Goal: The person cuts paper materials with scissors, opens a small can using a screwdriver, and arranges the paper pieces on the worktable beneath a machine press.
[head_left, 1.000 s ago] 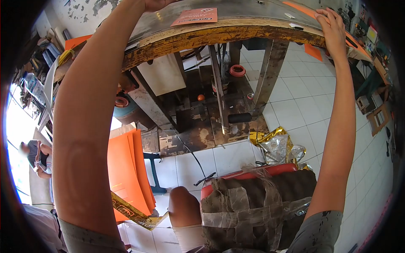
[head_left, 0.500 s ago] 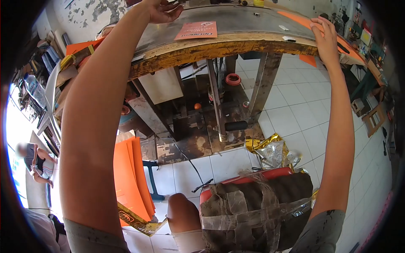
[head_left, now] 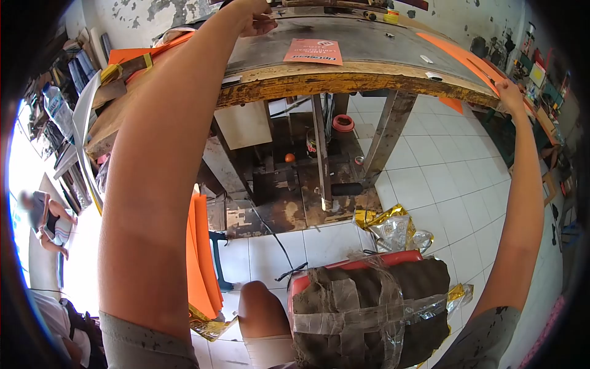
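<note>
My left hand (head_left: 261, 23) is over the far left of the worktable (head_left: 344, 75), partly cut off by the top of the view. Its visible fingers are loosely bent and apart, with nothing seen in them. A small orange printed card (head_left: 313, 51) lies on the grey tabletop to its right. At the table's right edge, my right hand (head_left: 511, 97) is closed at the end of a slim dark tool (head_left: 480, 69), whose exact kind I cannot make out. The tool lies over a large orange sheet (head_left: 452, 50).
Under the table stand metal legs (head_left: 390, 132) and a pink bowl (head_left: 343, 123). Orange sheets (head_left: 201, 258) stand low on the left. A taped dark cushion (head_left: 369, 313) is beside my knee, near gold foil wrapping (head_left: 393, 227). Another person (head_left: 49, 221) sits far left.
My right hand has moved outward and down along the orange sheet to the dark tool. My left hand has shifted right. The view has turned slightly, so the table appears lower and further right.
</note>
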A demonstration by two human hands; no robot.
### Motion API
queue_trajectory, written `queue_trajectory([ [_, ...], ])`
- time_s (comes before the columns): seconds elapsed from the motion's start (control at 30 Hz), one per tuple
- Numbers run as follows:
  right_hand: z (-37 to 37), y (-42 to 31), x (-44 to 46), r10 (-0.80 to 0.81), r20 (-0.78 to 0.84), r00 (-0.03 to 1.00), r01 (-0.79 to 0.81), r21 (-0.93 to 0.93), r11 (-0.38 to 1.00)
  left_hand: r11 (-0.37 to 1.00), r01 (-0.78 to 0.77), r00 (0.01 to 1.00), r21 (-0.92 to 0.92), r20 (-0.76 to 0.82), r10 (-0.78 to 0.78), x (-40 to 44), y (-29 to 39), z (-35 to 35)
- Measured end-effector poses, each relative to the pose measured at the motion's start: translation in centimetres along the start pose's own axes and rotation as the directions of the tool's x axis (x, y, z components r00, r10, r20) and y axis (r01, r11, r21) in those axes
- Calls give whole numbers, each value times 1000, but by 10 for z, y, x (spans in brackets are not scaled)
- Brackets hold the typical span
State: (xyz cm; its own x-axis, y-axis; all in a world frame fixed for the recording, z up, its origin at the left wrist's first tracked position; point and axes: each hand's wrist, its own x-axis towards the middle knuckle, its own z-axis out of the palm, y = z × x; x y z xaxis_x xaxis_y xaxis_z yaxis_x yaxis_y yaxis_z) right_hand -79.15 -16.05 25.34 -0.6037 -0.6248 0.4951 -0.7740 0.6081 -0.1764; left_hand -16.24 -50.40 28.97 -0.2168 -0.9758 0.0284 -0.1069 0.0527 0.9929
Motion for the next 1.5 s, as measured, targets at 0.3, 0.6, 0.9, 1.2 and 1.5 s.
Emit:
queue_trajectory([
  [0.3,26,7,10,-56,-8,998,55,-28,998,582,-61,924,811,-175,341,-59,13,10],
  [0.6,24,-23,-20,27,-105,994,-24,35,999,289,-55,903,956,-76,423,-73,11,8],
  [0.9,24,-31,-34,92,-58,994,-84,139,987,189,-393,733,900,183,655,-101,13,-4],
  [1.2,29,-25,-29,63,-89,994,-52,120,991,300,-591,738,749,351,576,-128,-7,-1],
  [1.5,24,-23,-26,36,-53,998,-26,174,984,271,-589,730,761,358,582,-119,-13,6],
])
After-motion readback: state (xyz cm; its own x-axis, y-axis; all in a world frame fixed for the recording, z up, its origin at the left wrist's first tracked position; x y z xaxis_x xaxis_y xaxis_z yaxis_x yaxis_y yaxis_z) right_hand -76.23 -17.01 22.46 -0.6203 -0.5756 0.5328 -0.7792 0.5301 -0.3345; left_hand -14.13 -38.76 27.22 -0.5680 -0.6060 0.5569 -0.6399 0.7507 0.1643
